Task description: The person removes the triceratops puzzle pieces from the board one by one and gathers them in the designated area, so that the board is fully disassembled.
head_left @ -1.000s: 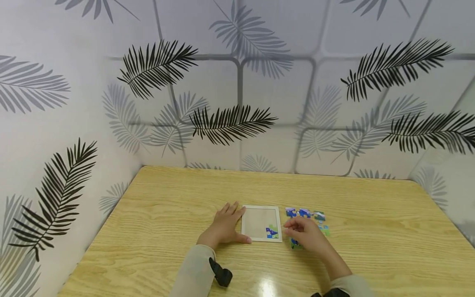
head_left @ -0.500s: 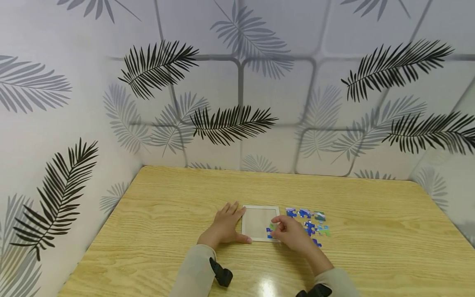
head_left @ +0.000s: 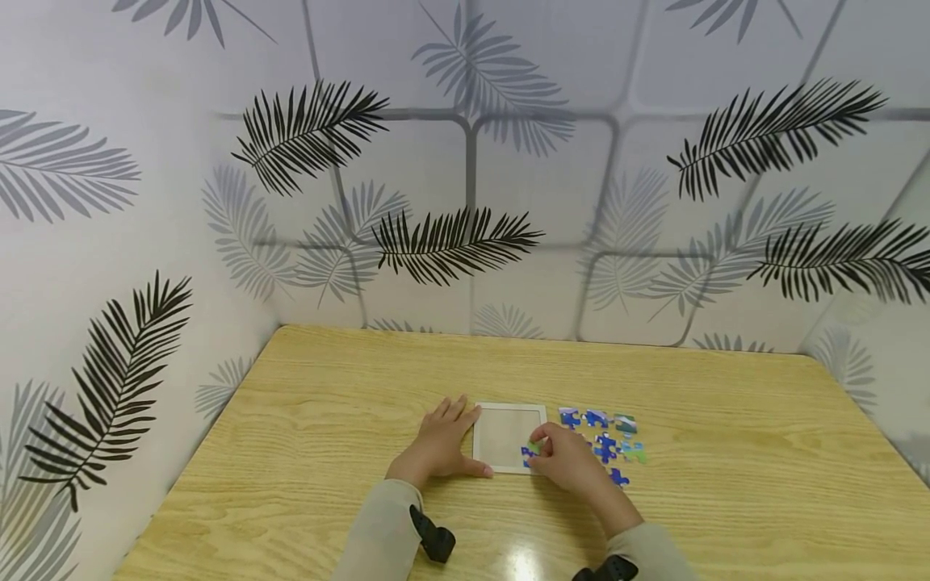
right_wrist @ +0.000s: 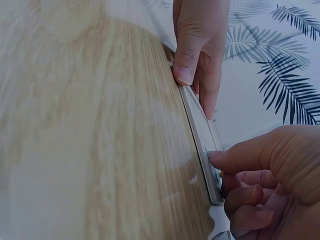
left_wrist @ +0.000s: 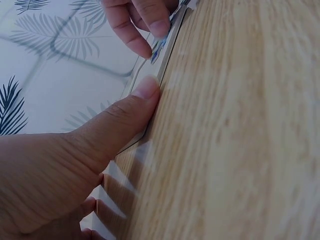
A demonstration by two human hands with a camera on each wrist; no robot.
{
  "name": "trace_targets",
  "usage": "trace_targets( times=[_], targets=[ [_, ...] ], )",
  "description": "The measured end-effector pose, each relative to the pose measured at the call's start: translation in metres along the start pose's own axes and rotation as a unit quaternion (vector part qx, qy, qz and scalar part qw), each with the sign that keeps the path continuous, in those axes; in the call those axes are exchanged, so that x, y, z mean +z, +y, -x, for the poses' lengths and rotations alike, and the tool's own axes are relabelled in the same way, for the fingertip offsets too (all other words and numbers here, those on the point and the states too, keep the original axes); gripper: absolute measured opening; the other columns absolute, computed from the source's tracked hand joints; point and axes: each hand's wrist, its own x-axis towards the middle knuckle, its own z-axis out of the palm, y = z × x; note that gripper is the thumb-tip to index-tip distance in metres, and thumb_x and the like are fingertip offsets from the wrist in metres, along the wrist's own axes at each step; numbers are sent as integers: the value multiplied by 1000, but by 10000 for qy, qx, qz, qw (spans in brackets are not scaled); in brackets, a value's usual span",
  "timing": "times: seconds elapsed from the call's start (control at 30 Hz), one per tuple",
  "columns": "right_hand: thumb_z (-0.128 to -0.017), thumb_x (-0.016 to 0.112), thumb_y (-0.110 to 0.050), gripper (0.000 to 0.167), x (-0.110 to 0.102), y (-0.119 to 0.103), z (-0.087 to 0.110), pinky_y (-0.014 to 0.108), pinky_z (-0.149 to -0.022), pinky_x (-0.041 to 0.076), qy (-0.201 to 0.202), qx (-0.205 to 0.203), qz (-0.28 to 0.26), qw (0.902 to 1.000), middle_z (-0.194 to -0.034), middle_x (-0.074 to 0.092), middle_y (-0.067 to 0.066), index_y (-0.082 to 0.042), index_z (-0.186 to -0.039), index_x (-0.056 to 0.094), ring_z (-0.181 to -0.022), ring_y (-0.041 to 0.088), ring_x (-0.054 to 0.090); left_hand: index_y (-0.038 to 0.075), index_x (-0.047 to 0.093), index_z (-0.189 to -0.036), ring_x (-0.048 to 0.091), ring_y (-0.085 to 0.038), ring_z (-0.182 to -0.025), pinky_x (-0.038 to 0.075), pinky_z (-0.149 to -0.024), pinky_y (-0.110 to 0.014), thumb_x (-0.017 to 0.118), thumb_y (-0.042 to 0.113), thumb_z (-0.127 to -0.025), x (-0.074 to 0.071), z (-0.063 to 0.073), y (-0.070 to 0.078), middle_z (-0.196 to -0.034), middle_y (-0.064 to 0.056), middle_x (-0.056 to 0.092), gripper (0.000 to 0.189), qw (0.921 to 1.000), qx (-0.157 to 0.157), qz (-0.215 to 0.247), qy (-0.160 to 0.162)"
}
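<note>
A white-rimmed puzzle tray (head_left: 508, 406) lies flat on the wooden table. My left hand (head_left: 438, 442) rests along the tray's left side, its fingers spread near the upper corner. In the left wrist view the left thumb (left_wrist: 122, 112) presses on the rim. Jigsaw pieces in blue and green (head_left: 526, 457) sit in the tray's lower right corner. Over that corner my right hand (head_left: 571, 458) pinches at a puzzle piece with thumb and forefinger. The right wrist view shows the thumb (right_wrist: 235, 159) at the piece and the other fingers curled; the piece is mostly hidden.
Several loose jigsaw pieces (head_left: 605, 446) lie on the table (head_left: 726, 452) right of the tray, some partly behind my right hand. A leaf-patterned wall (head_left: 530, 282) stands behind the table.
My right hand has moved left from beside the loose pieces onto the tray's lower right corner, with only a slight shift over the last half second. The left hand stays in place.
</note>
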Motion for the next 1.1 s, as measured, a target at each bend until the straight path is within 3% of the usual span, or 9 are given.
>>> trace_targets(
  times=[0.23,0.53,0.67,0.9,1.1],
  targets=[
    [-81,72,-6,24,0,-4,-2,27,-52,40,-36,70,377,9993,-71,55,2,-1,-101,60,-60,14,49,12,32,-148,12,-38,-143,15,-111,-57,76,55,-70,1,0,-1,-155,-15,20,99,10000,39,-32,14],
    [-79,74,-5,26,2,-2,-1,29,-55,35,296,-87,265,9992,-77,45,6,-2,-99,59,-66,17,43,11,33,-148,12,-38,-142,15,-111,-58,76,54,-71,1,1,-1,-155,-16,20,99,10000,66,17,42],
    [-78,75,-5,26,3,-2,0,32,-61,41,405,-166,285,9986,-85,48,7,-5,-97,57,-74,19,46,11,33,-148,12,-38,-142,15,-111,-58,77,53,-71,0,2,-1,-155,-16,20,98,9999,66,89,34],
    [-80,71,-2,25,4,-2,3,31,-59,44,456,-80,-188,9988,-86,57,7,-8,-97,54,-72,19,51,12,32,-148,11,-37,-143,14,-111,-57,76,54,-71,1,0,-1,-156,-15,19,98,10000,17,80,28],
    [-83,68,-1,16,1,3,3,27,-54,43,599,-22,-643,9961,-80,57,3,-8,-95,61,-68,15,52,13,33,-148,10,-37,-143,13,-111,-58,77,53,-70,1,0,-1,-156,-14,19,99,9999,30,116,39]
  ],
)
